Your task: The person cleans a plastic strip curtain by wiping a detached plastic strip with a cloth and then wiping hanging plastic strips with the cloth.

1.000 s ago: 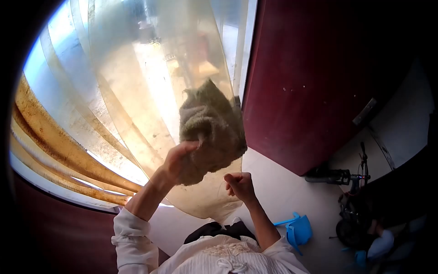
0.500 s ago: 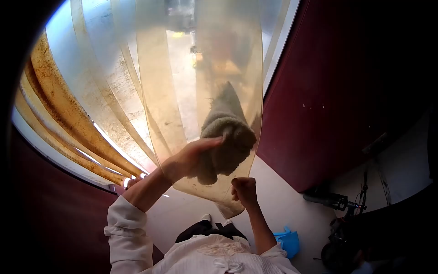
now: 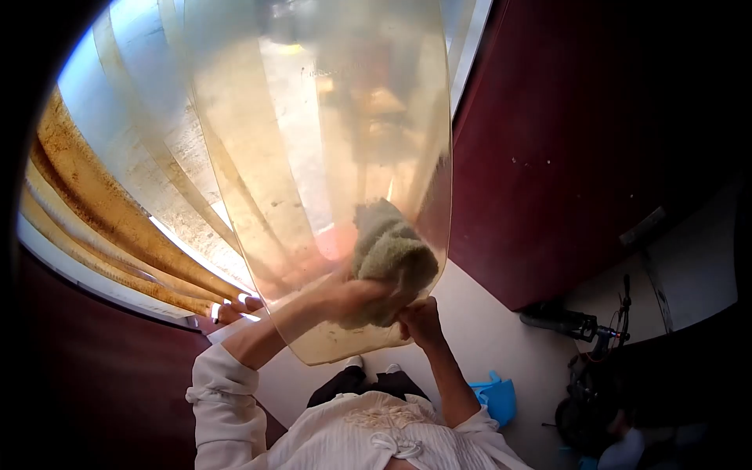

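Observation:
A clear, yellowish plastic strip (image 3: 313, 157) hangs in front of me, its rounded lower end at waist height. Behind it, seen through the plastic, my left hand (image 3: 364, 296) is wrapped round a grey-green cloth (image 3: 394, 254) that lies against the strip. At the strip's lower right edge my right hand (image 3: 420, 319) is closed in a pinch on the plastic, just below and right of the cloth.
More strips, stained brown, bunch at the left (image 3: 94, 188). A dark red panel (image 3: 548, 157) stands at the right. A blue bag (image 3: 497, 398) lies on the floor, and a black scooter-like vehicle (image 3: 580, 325) is at the lower right.
My left hand and the cloth have moved down and slightly right along the strip, closer to my right hand. The strip spreads wider and flatter, its lower end shifted left.

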The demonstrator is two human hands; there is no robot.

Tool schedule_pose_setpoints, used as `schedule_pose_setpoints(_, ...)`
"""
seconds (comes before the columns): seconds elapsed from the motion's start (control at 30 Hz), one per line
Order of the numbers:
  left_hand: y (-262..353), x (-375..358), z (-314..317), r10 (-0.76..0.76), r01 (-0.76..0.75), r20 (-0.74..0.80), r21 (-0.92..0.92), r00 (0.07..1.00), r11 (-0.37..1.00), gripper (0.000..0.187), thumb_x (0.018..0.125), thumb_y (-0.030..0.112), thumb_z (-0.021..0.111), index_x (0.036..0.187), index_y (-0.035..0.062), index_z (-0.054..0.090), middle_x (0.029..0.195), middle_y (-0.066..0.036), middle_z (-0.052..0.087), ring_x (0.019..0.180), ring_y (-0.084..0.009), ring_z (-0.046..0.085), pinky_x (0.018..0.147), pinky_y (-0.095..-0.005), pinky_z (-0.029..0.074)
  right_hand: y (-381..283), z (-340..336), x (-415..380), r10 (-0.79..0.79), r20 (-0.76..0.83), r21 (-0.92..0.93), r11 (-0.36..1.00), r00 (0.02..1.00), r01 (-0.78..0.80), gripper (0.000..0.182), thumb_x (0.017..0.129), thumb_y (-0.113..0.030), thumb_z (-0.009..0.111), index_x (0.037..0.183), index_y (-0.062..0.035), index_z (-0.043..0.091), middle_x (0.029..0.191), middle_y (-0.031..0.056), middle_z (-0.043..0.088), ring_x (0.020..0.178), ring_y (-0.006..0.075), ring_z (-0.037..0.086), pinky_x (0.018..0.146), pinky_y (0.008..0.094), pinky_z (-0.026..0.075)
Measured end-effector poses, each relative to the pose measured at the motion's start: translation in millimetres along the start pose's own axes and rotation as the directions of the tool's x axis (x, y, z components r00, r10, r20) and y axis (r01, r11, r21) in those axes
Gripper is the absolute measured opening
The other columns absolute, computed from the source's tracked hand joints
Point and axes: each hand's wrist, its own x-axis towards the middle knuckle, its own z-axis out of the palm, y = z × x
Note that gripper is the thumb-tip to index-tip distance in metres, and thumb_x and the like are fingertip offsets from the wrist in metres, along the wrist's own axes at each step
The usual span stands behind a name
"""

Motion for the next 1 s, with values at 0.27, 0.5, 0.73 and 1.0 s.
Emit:
schedule_pose_setpoints(0.27,52.6,2.9,10.7,0.267,-0.225,0.126,-0.275,0.955,0.935,0.04,0.085,0.007,0.057,0.122,-0.0043,0.047,0.103,-0.017,0.062,0.089,-0.0252,0.064,0.08,-0.0358,0.053,-4.0,3.0,-7.0,-0.06,0.049,0.002,0.998,0.997,0.06,0.044,0.085,-0.026,0.058,0.049,-0.0036,0.049,0.042,0.003,0.048,0.034,0.0088,0.046,0.033,0.0241,0.034)
schedule_pose_setpoints(0.5,-42.2,-4.5,-13.4,0.133,-0.23,0.25,0.418,0.959,0.879,0.052,0.081,0.01,0.063,0.129,0.0007,0.045,0.117,-0.008,0.055,0.104,-0.0163,0.052,0.089,-0.0278,0.043,-2.1,-6.3,-6.3,-0.102,-0.139,0.05,0.993,0.985,0.11,0.035,0.081,-0.021,0.062,0.053,-0.0021,0.054,0.046,0.0015,0.05,0.038,0.0091,0.048,0.035,0.0242,0.037)
schedule_pose_setpoints(0.73,80.6,-1.6,-27.1,0.358,-0.208,0.381,-0.381,0.852,0.901,0.055,0.093,0.038,0.043,0.131,-0.0016,0.04,0.123,-0.015,0.054,0.107,-0.0267,0.056,0.092,-0.0376,0.045,6.5,9.0,5.0,-0.084,-0.111,0.009,0.996,0.99,0.086,0.056,0.082,-0.046,0.068,0.05,-0.0064,0.045,0.046,-0.0027,0.046,0.039,0.0047,0.045,0.037,0.0209,0.034)
schedule_pose_setpoints(1.0,-49.6,-6.4,-66.7,0.19,-0.226,0.145,0.3,0.971,0.927,0.058,0.097,0.044,0.036,0.138,0.0035,0.035,0.134,-0.011,0.045,0.119,-0.0236,0.047,0.1,-0.0365,0.039,18.5,-2.8,24.3,-0.217,-0.323,-0.116,0.975,0.921,0.189,0.053,0.084,-0.038,0.068,0.049,-0.0044,0.047,0.043,-0.0023,0.044,0.04,0.004,0.043,0.039,0.0217,0.033)
